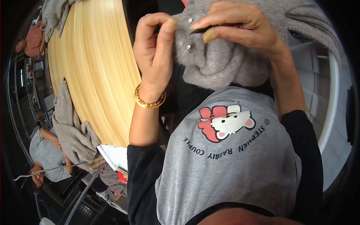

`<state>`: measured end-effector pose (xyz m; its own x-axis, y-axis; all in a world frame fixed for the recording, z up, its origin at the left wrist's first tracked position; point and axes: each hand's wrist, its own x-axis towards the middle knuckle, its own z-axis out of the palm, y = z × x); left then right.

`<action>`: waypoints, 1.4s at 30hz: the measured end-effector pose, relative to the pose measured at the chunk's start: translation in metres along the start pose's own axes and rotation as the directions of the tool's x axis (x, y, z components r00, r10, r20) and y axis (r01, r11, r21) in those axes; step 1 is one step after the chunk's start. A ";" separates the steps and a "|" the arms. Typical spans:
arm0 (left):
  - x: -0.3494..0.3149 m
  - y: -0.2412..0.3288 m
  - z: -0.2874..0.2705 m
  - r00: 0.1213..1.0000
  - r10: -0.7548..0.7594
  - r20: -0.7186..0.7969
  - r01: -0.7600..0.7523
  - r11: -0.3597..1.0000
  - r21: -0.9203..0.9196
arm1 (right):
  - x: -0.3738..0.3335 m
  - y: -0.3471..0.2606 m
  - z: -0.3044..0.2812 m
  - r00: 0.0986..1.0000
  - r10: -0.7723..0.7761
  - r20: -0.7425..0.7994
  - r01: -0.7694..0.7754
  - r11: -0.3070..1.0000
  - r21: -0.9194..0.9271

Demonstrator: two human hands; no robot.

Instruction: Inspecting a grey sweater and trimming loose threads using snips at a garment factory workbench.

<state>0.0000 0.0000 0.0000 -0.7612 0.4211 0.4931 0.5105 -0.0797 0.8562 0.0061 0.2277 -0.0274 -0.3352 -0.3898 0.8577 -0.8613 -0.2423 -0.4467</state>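
A fuzzy grey knit garment (217, 60) is bunched up in front of my chest, with small shiny stud-like pieces (188, 47) on its surface. My left hand (155, 43) pinches the garment's left edge between thumb and fingertips, close to the studs. My right hand (240, 26) is closed around a slim dark tool (198, 31), whose pointed tip reaches toward the knit between two studs. Most of that tool is hidden by my fingers, so its exact kind does not show. A gold and red bracelet (150, 103) circles my left wrist.
A light wood-grain table (97, 60) stands to my left. Grey knit garments (73, 127) lie along its far edge, near white papers (114, 156). Two other people are at the far left, one in a grey shirt (48, 155). A white curved rim (330, 101) is at my right.
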 end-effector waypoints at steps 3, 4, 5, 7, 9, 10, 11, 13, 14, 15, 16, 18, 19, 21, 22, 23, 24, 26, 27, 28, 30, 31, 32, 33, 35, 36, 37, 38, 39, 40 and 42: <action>0.001 -0.003 -0.012 0.995 -0.085 -0.059 0.084 0.996 -0.029 | 0.000 -0.018 -0.002 0.934 0.209 -0.291 -0.072 0.904 0.421; 0.001 -0.002 -0.011 0.991 -0.102 -0.083 0.096 0.993 -0.072 | 0.005 -0.051 -0.008 0.809 0.472 -0.351 -0.389 0.877 0.281; 0.003 -0.002 -0.014 0.987 -0.118 -0.110 0.110 0.991 -0.076 | 0.004 -0.070 -0.017 0.614 0.649 -0.449 -0.659 0.735 0.162; 0.009 -0.001 -0.015 0.992 -0.079 -0.096 0.073 0.995 -0.064 | -0.008 -0.078 -0.018 0.538 0.589 -0.603 -0.646 0.748 0.153; 0.016 0.002 -0.016 0.996 -0.028 -0.080 0.024 0.998 -0.054 | -0.063 -0.092 -0.054 0.521 0.641 -0.564 -0.768 0.640 0.017; 0.021 0.002 -0.017 0.997 0.002 -0.079 -0.001 1.000 0.002 | -0.071 -0.095 -0.055 0.526 0.635 -0.566 -0.764 0.645 0.015; 0.023 0.003 -0.020 0.996 0.031 -0.082 -0.026 0.998 0.065 | -0.076 -0.095 -0.055 0.561 0.617 -0.552 -0.759 0.649 -0.046; 0.032 0.012 -0.023 0.988 0.044 -0.149 -0.039 0.999 0.034 | -0.079 -0.095 -0.054 0.598 0.595 -0.537 -0.753 0.647 -0.123; 0.040 0.013 -0.028 0.982 0.081 -0.168 -0.079 0.997 0.023 | -0.078 -0.093 -0.049 0.559 0.596 -0.576 -0.755 0.653 -0.057; 0.047 0.014 -0.030 0.971 0.099 -0.217 -0.101 0.995 0.000 | -0.079 -0.095 -0.047 0.514 0.600 -0.613 -0.757 0.654 0.006; 0.055 0.015 -0.027 0.958 0.113 -0.263 -0.124 0.992 -0.025 | -0.087 -0.099 -0.052 0.462 0.644 -0.609 -0.776 0.626 0.073; 0.066 0.007 -0.006 0.988 0.075 -0.132 -0.053 0.985 0.165 | -0.094 -0.104 -0.054 0.477 0.618 -0.625 -0.747 0.659 0.082; 0.070 0.002 0.004 0.999 0.035 -0.004 -0.032 0.953 0.300 | -0.079 -0.105 -0.052 0.499 0.594 -0.631 -0.704 0.702 0.105; 0.068 -0.022 0.037 0.936 -0.254 0.244 0.107 0.866 0.489 | -0.056 -0.114 -0.039 0.519 0.556 -0.649 -0.677 0.731 0.086; 0.057 -0.049 0.042 0.946 -0.164 0.279 -0.070 0.738 0.671 | -0.053 -0.118 -0.035 0.480 0.556 -0.678 -0.686 0.720 0.105; 0.051 -0.070 0.047 0.903 -0.320 0.288 0.004 0.675 0.738 | -0.051 -0.123 -0.031 0.478 0.564 -0.673 -0.729 0.683 0.054; 0.053 -0.076 0.056 0.830 -0.471 0.297 0.142 0.694 0.706 | -0.053 -0.125 -0.025 0.430 0.577 -0.694 -0.740 0.666 0.095; 0.038 -0.136 0.042 0.775 -0.546 0.319 0.264 0.738 0.622 | -0.054 -0.107 -0.013 0.450 0.575 -0.683 -0.637 0.743 0.206; 0.042 -0.121 0.057 0.751 -0.587 0.303 0.259 0.684 0.682 | -0.057 -0.111 -0.009 0.362 0.624 -0.693 -0.697 0.675 0.243; 0.021 -0.158 0.046 0.936 -0.250 0.247 0.020 0.738 0.674 | -0.055 -0.104 -0.005 0.420 0.638 -0.645 -0.679 0.693 0.244; 0.043 -0.115 0.057 0.816 -0.504 0.283 0.271 0.765 0.584 | -0.050 -0.107 0.004 0.414 0.670 -0.616 -0.712 0.660 0.240; 0.042 -0.132 0.047 0.890 -0.345 0.297 0.142 0.830 0.540 | -0.049 -0.100 0.009 0.472 0.653 -0.592 -0.717 0.675 0.174; 0.048 -0.125 0.038 0.880 -0.335 0.338 0.118 0.842 0.526 | -0.050 -0.096 0.013 0.528 0.645 -0.552 -0.716 0.688 0.119; 0.061 -0.094 0.041 0.863 -0.318 0.391 0.014 0.791 0.612 | -0.048 -0.102 0.014 0.517 0.668 -0.535 -0.721 0.677 0.148; 0.088 -0.064 0.033 0.867 -0.294 0.402 -0.002 0.805 0.593 | -0.040 -0.106 0.003 0.540 0.697 -0.472 -0.733 0.665 0.144; 0.095 -0.051 0.024 0.890 -0.216 0.401 -0.035 0.845 0.534 | -0.040 -0.106 0.003 0.543 0.693 -0.474 -0.730 0.669 0.140; 0.108 -0.035 0.007 0.875 -0.281 0.395 0.064 0.874 0.481 | -0.037 -0.107 0.003 0.552 0.696 -0.459 -0.696 0.688 0.205; 0.122 -0.023 -0.018 0.881 -0.314 0.355 0.122 0.874 0.470 | -0.034 -0.107 0.008 0.558 0.702 -0.442 -0.659 0.699 0.277; 0.128 -0.004 -0.042 0.906 -0.390 0.165 0.313 0.878 0.362 | -0.028 -0.110 0.010 0.535 0.737 -0.413 -0.658 0.670 0.344; 0.152 -0.002 -0.090 0.943 -0.333 0.032 0.326 0.936 0.133 | -0.024 -0.110 0.011 0.540 0.745 -0.392 -0.657 0.664 0.357; 0.167 0.049 -0.137 0.978 -0.201 0.048 0.204 0.976 -0.077 | -0.016 -0.108 0.011 0.588 0.761 -0.273 -0.654 0.646 0.393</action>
<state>-0.1570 -0.0573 0.1460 -0.8280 0.4717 0.3032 0.3121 -0.0615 0.9481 0.1088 0.2502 0.0047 -0.9570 -0.1714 0.2339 -0.1873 -0.2506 -0.9498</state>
